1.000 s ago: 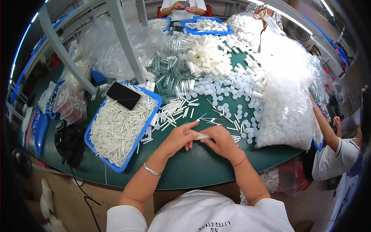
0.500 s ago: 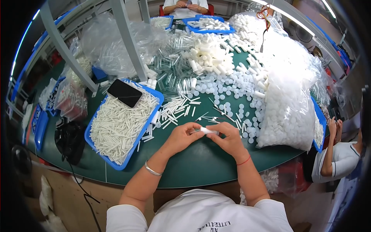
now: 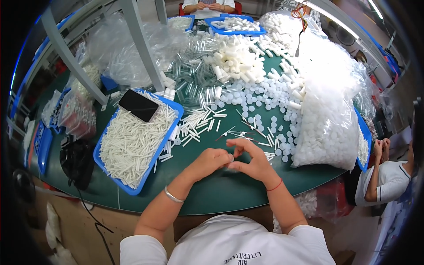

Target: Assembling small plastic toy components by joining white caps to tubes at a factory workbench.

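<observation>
My left hand (image 3: 211, 161) is closed in front of my chest, above the near part of the green table. A small pale round end (image 3: 230, 157) shows at its fingertips; the rest of that piece is hidden. Close beside it is my right hand (image 3: 254, 161), its thumb and forefinger curved and apart around that end, with nothing visibly gripped. Just beyond my hands lie thin wire-like pieces (image 3: 240, 133) with dark and white parts. Loose white sticks (image 3: 201, 123) and translucent round caps (image 3: 265, 104) are scattered farther off.
A blue tray (image 3: 100, 165) of white sticks stands at left, a black phone (image 3: 138, 106) on it. Clear tubes (image 3: 190, 66) and white cylinders (image 3: 238, 57) are heaped behind. A large bag of caps (image 3: 327, 141) stands at right. Grey posts (image 3: 141, 46) rise at left. Co-workers sit opposite and at right.
The white cylinder held between both hands is out of sight now. My right fingers have spread from their pinch, and my left fingers have curled in. Both hands sit slightly nearer my body.
</observation>
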`<state>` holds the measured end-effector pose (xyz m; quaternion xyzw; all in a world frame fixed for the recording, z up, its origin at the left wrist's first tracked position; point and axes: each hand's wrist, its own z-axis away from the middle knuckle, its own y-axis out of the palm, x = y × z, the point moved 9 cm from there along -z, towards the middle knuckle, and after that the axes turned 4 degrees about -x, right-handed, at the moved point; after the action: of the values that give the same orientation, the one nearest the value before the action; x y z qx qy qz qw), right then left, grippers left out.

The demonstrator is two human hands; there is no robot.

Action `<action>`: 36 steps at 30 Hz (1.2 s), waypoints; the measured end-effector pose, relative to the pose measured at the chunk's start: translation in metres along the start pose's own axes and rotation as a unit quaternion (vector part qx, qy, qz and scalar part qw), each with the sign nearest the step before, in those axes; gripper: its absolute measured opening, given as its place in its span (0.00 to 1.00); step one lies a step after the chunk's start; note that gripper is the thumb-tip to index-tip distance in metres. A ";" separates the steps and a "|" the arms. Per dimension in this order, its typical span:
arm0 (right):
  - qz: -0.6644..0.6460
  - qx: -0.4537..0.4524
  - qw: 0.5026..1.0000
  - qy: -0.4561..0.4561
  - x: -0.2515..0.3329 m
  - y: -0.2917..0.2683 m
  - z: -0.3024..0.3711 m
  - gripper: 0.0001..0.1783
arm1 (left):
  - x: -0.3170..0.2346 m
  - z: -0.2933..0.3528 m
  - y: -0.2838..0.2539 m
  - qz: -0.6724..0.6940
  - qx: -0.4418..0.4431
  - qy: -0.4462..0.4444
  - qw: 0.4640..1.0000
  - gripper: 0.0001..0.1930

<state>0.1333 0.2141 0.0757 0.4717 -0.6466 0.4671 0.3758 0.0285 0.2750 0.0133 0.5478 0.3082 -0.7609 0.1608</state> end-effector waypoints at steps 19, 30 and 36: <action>-0.376 0.106 0.901 0.188 -0.032 0.037 0.007 0.33 | -0.024 0.011 0.028 0.148 0.011 0.032 0.988 0.27; -0.459 0.089 0.859 0.210 -0.036 0.036 0.009 0.30 | -0.013 0.008 0.042 0.365 0.038 -0.067 0.928 0.24; -0.444 0.079 0.865 0.220 -0.037 0.039 0.008 0.33 | -0.009 0.008 0.046 0.388 0.052 -0.097 0.915 0.26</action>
<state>0.1059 0.2202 0.0297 0.6220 -0.2306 0.3920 0.6374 0.0522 0.2342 0.0097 0.5555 0.0149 -0.7031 0.4436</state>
